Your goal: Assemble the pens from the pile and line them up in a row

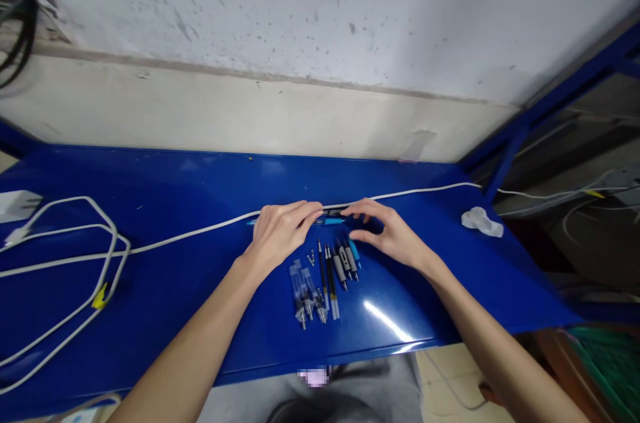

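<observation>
A blue pen [327, 220] lay just above the centre of the frame, gripped at both ends. Its long axis ran almost level, left to right across the picture, parallel to the white cable [200, 231] just behind it; which end carried the tip could not be told, since fingers covered both. The left hand [280, 233] was closed over the pen's left part with fingertips curled onto the barrel, and the right hand [387, 233] pinched the right end between thumb and forefinger, so both hands were clamped on the one pen, close together.

Judging by the layout, the work on the pens looked partly through: below the hands, at centre frame, lay clear barrels [304, 290] side by side, thin refills [327, 280] next to them, and grey-gripped sections [345, 263] to their right, all pointing roughly up and down the picture. These loose parts appeared yet to be dealt with, while one pen was in hand.

All of it rested on a blue table [150, 290]. A white charger [15, 204] sat at the far left edge, and a crumpled white scrap [483, 220] lay toward the right end.
</observation>
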